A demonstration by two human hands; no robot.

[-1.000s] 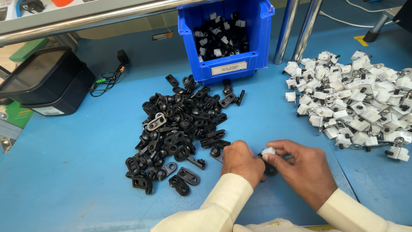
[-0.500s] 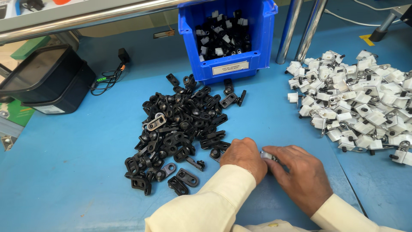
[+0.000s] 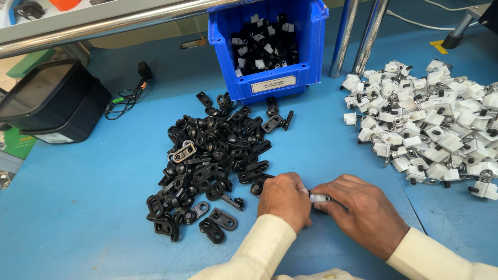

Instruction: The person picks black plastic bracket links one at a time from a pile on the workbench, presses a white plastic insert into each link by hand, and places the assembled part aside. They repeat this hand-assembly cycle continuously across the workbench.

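While both my hands pinch one small white clip [image 3: 317, 197] between them, left hand [image 3: 284, 199] and right hand [image 3: 363, 212] rest on the blue table [image 3: 93, 207], between one black-parts pile [image 3: 212, 161] and one white-parts pile [image 3: 430, 124], one blue bin [image 3: 270, 46] behind.

Left hand [image 3: 284, 199] and right hand [image 3: 363, 212] knuckles-up, fingertips meeting at centre, fingers curled in a pinch; cream sleeves.

Two hands [image 3: 324, 205], one blue bin [image 3: 270, 83]
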